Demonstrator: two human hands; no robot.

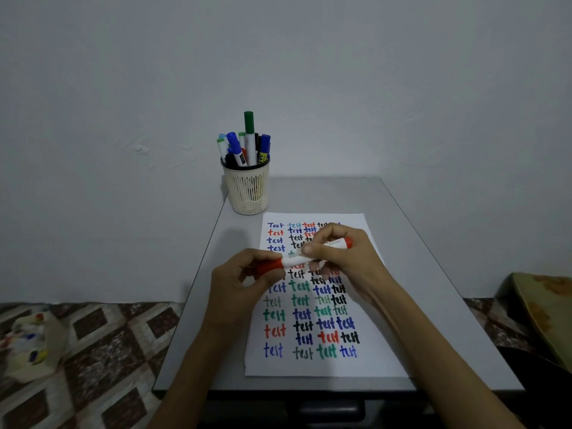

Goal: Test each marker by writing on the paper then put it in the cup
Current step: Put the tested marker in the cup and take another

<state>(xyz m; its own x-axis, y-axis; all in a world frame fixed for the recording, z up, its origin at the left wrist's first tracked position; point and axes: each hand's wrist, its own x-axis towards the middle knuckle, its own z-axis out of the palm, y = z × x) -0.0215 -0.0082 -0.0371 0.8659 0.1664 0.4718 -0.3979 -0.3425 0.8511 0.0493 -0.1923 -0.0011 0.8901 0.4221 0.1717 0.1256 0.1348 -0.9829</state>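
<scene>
1. Red marker, in the head view, is hanging level in the middle of the frame above the paper, its white barrel meeting a red cap on the left.
2. The left hand is pinching the red cap with curled fingers and thumb.
3. The right hand is gripping the white barrel, fingers curled over it.
4. The paper is lying on the grey table, carrying rows of "test" in blue, red, green and black.
5. The cream mesh cup is standing at the table's upper left corner, just beyond the paper, holding several markers, with a green-capped marker standing tallest.
6. A stained cloth is lying on the patterned floor at lower left.
</scene>
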